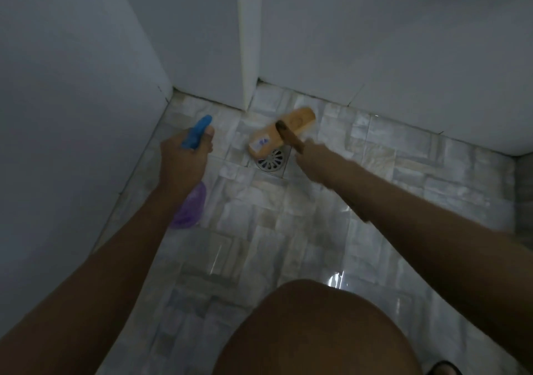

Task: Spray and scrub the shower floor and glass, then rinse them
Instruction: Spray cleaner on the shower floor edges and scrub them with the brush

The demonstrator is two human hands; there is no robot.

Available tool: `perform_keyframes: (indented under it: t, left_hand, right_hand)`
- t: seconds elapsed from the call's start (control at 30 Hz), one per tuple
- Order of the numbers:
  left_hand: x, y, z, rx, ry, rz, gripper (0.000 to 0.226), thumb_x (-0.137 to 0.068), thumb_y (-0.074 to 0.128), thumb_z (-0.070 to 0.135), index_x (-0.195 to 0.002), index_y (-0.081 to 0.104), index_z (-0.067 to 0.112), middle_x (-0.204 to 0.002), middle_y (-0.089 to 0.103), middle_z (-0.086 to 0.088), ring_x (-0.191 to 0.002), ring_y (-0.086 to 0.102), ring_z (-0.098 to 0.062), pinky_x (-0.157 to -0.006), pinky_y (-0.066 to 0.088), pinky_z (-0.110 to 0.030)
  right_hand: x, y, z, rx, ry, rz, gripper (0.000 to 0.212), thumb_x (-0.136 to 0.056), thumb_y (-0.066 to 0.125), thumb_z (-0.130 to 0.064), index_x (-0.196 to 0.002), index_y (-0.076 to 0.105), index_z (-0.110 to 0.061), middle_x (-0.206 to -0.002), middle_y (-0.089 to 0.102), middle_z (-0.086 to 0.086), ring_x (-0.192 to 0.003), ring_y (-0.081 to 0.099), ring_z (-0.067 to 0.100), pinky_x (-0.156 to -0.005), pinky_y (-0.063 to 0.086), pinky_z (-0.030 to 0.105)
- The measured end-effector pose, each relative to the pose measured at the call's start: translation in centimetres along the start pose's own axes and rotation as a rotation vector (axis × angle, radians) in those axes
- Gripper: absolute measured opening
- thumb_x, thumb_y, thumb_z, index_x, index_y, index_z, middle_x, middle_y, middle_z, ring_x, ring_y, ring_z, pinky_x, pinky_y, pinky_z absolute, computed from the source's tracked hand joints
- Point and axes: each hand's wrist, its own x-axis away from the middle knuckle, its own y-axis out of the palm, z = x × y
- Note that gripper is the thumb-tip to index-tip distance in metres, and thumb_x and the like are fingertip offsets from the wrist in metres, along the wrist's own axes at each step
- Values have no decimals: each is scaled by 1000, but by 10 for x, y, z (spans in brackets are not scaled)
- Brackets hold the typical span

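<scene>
Scrubbing looks under way — the right hand [307, 155] grips the brush [281, 135] handle, its head on the wet shower floor [317, 216] at the far-side drain [271, 161]. The left hand [184, 155] is wrapped around the spray bottle [196, 135]. Glass and rinsing probably remain.

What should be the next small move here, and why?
Probably push the brush in short strokes across the tiles beside the drain. The right hand grips its handle with the head down by the drain, the left hand holds the spray bottle, and the floor looks wet.
</scene>
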Motion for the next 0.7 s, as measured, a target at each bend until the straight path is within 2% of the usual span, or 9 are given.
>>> perform_keyframes:
  t: [0.1,0.17,0.23,0.3,0.37,0.47,0.57,0.63,0.7]
  left_hand:
    - [4,3,0,-16,36,-19,47,-95,61,52,-80,68,8,-74,69,-17,-68,68,-33,-60,57,-54]
    - [9,8,2,-81,109,-36,56,-96,58,54,-75,64,2,-66,64,-18,-59,63,-34,-55,53,-51]
    - [14,14,8,-166,192,-71,52,-98,58,48,-70,59,4,-58,57,-11,-50,55,-26,-49,48,-43]
    - [20,21,14,-241,245,-101,42,-98,61,39,-68,54,10,-53,48,-1,-46,45,-14,-47,40,-35]
    - [24,23,18,-261,241,-107,35,-98,63,33,-70,52,15,-53,43,8,-46,42,-7,-47,36,-30]
    - [23,18,13,-209,198,-66,41,-99,60,40,-71,56,10,-56,52,-3,-49,51,-19,-47,43,-37]
    - [16,5,7,-77,72,-5,48,-96,59,52,-80,66,7,-69,66,-15,-62,65,-32,-57,56,-49]
    - [14,0,8,-9,-9,16,38,-95,62,51,-83,69,15,-76,70,-13,-70,69,-30,-63,60,-52]
    - [12,-6,10,18,-65,51,33,-96,63,47,-88,70,16,-79,72,-11,-70,70,-26,-64,61,-53]
  right_hand:
    - [60,25,45,42,46,-38,18,-105,40,-30,-110,45,-13,-89,59,7,-61,51,12,-48,35,26]
    - [72,33,51,47,48,-40,21,-105,40,-31,-113,45,-12,-84,55,4,-61,50,11,-47,32,25]
    - [58,35,36,35,35,-13,23,-106,39,-29,-115,47,-9,-82,54,2,-62,53,13,-49,36,25]
    - [32,34,11,14,14,36,23,-105,39,-25,-118,48,-8,-94,61,7,-70,58,18,-56,42,28]
    - [10,28,-15,3,7,63,24,-104,40,-18,-122,47,-4,-111,62,13,-83,60,25,-64,41,31]
    - [6,26,-17,22,10,33,29,-104,40,-16,-128,45,-2,-116,61,14,-99,63,29,-70,47,35]
    - [42,36,20,-99,68,9,31,-104,38,-29,-125,48,-9,-103,61,10,-85,63,24,-73,54,36]
    - [71,43,43,-118,99,-32,32,-104,38,-31,-127,47,-10,-108,61,11,-88,63,24,-78,54,37]
    - [87,48,52,-121,121,-60,31,-104,41,-32,-124,47,-9,-115,62,13,-89,62,24,-75,51,35]
